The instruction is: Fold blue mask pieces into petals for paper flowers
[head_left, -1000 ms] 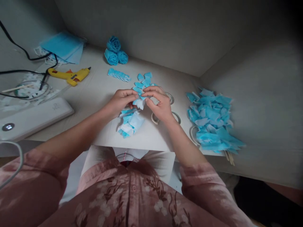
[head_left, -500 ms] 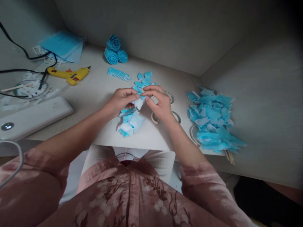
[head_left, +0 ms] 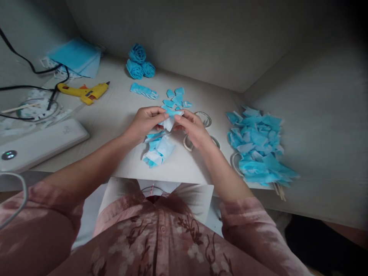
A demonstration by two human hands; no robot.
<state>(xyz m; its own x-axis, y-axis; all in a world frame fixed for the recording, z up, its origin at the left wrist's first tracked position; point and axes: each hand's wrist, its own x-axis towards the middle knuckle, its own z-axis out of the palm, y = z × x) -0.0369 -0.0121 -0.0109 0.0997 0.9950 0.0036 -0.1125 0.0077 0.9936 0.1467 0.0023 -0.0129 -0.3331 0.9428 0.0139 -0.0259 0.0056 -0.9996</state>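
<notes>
A small piece of blue and white fabric (head_left: 169, 121) is stretched between my two hands above the table. My left hand (head_left: 148, 120) pinches its left side with thumb and fingers. On the other side, my right hand (head_left: 193, 125) grips the upper right edge, thumb on top. Just beyond the piece lie several small blue cut pieces (head_left: 177, 99). Below my hands, nearer the table edge, sits a pile of blue and white fabric pieces (head_left: 158, 150), with a thin grey item, partly hidden, across its top.
Tape rolls (head_left: 188, 143) lie beside my right hand. A bunch of blue fabric on sticks (head_left: 255, 142) rests at the right. Blue fabric roses (head_left: 138, 57) and a folded blue strip (head_left: 143, 91) lie behind. Leftward are a yellow glue gun (head_left: 89, 93), power bank (head_left: 46, 143) and face masks (head_left: 74, 55).
My right hand's fingers have moved from over the fabric piece to its right edge and underneath. The piece is now spread wider between both hands. My left hand has hardly moved.
</notes>
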